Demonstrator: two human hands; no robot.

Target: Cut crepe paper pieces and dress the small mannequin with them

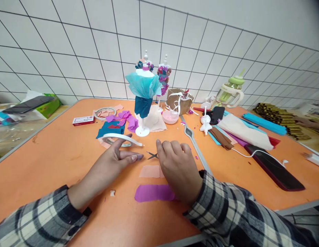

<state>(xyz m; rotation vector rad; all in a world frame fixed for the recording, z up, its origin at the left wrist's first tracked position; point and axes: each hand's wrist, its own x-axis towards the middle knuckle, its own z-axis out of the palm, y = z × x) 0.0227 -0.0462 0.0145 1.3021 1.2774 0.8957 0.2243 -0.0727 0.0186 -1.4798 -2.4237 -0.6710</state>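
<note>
A roll of white tape (133,140) hangs on the fingers of my left hand (114,161), its loose end pointing right. The thumb and lower fingers of that hand reach toward the scissors (152,155), whose small blades stand apart. My right hand (178,168) is closed round the scissors' handles, which it hides. Below the blades lies a pale pink paper strip (149,171), partly covered by my right hand. Nearer to me is a purple paper strip (154,193). Just beyond both hands stands a small white dress form (142,131) wearing turquoise and dark blue paper.
Crumpled purple paper (133,122), dark blue paper (113,127) and a red-and-white box (83,120) lie at the left. Behind are a pink bowl (170,117) and a paper bag (178,102). Rightward are a bottle (227,92), paper rolls (245,132) and a dark power bank (276,169).
</note>
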